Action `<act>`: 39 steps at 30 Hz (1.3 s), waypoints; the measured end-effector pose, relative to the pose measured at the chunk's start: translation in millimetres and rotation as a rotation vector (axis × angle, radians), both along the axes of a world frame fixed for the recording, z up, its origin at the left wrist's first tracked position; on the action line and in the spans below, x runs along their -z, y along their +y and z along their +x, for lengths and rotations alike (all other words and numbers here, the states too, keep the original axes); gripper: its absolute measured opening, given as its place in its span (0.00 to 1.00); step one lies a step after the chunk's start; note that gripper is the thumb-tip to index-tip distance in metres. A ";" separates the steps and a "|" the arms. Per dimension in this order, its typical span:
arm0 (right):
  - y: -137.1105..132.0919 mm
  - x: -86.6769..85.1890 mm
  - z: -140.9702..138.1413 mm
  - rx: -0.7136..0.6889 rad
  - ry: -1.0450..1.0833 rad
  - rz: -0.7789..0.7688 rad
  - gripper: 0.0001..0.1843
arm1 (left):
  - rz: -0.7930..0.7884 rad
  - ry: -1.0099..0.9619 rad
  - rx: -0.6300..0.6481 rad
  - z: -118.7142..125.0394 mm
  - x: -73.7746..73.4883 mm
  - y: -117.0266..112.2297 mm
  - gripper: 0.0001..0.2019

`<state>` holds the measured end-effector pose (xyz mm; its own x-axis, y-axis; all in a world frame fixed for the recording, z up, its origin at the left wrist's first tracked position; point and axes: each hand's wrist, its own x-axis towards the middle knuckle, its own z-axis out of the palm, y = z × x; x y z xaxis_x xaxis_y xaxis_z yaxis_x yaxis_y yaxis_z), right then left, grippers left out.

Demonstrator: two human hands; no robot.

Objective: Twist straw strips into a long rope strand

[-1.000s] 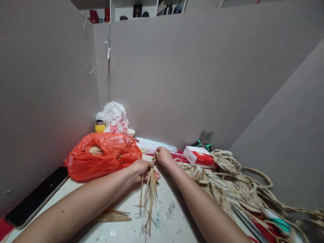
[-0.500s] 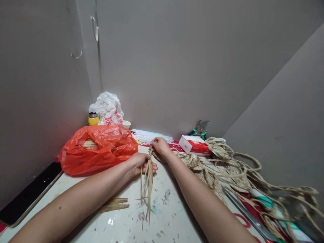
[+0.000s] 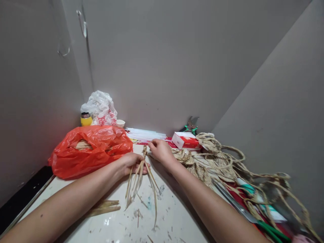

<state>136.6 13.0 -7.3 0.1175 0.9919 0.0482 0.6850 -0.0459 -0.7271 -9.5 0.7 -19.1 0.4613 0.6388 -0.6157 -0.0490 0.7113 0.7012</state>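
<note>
My left hand (image 3: pixel 131 162) is closed round the upper part of a bundle of dry straw strips (image 3: pixel 138 184) whose loose ends fan out over the white table (image 3: pixel 162 222). My right hand (image 3: pixel 159 150) pinches the braided top of the same bundle, just behind the left hand. From that braid a straw rope (image 3: pixel 199 168) runs off to the right into a loose coil. More flat strips (image 3: pixel 103 206) lie under my left forearm.
An orange plastic bag (image 3: pixel 88 150) with straw inside lies at the left. Behind it stand a white bag (image 3: pixel 100 109), a yellow jar (image 3: pixel 86 119) and a small cup (image 3: pixel 120 123). A red-and-white box (image 3: pixel 186 140), green-handled pliers (image 3: pixel 189 126) and grey partition walls ring the corner.
The view has tipped down and shifted. Both hands stay on the braid; the loose straw ends, hanging together before, are now spread apart on the table.
</note>
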 end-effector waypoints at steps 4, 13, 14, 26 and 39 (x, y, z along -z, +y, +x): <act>-29.2 -2.5 -4.8 -0.117 0.232 -0.176 0.17 | 0.049 -0.034 0.123 -8.3 -2.9 1.9 0.08; -54.2 -2.4 -14.8 -0.277 0.667 -0.424 0.02 | 0.123 0.125 0.268 -16.7 -0.8 5.5 0.04; -53.9 -1.0 -15.3 -0.266 0.686 -0.427 0.03 | 0.129 0.130 0.295 -17.0 -1.9 6.2 0.04; -50.9 8.0 -21.1 -0.158 0.733 -0.434 0.06 | 0.256 0.176 0.459 -18.7 -8.3 12.8 0.11; -40.3 2.8 -1.0 -0.290 0.523 -0.504 0.19 | 0.345 0.164 0.523 -16.7 -4.8 11.5 0.15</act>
<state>135.6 -27.3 -10.1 -0.2665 0.8740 -0.4063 0.2942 -0.3277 -0.8978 -26.2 12.2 -14.3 0.6825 0.5292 -0.5040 0.3700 0.3446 0.8628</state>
